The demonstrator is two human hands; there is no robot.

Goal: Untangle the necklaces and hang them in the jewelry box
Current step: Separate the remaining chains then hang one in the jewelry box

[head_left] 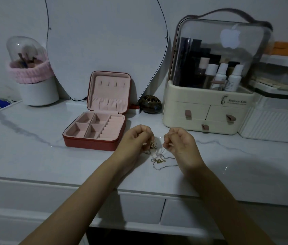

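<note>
Right now both hands are pulling thin chains apart so the knot can loosen. Curled tight, the left hand (136, 138) is pinching a little gold pendant (153, 145), and the right hand (178, 141) is pinching a fine silver chain. Below them, the tangled gold and silver necklaces (159, 160) are lying on the white marble tabletop (33, 156). Nearby, the red jewelry box with pink lining (102, 121) is standing open, its lid hooks bare, waiting.

Marbled white table (24, 156), two drawers under its front edge. Curved mirror (104, 41) leans at the back wall. Far left: clear-domed brush holder (31, 71) wrapped in a pink headband (28, 72). Small dark round pot (150, 104) at the mirror's foot. Right: cream cosmetics organizer (208, 112), clear lid, bottles inside, three drawers below. White ribbed container (272, 124) just beside it.
</note>
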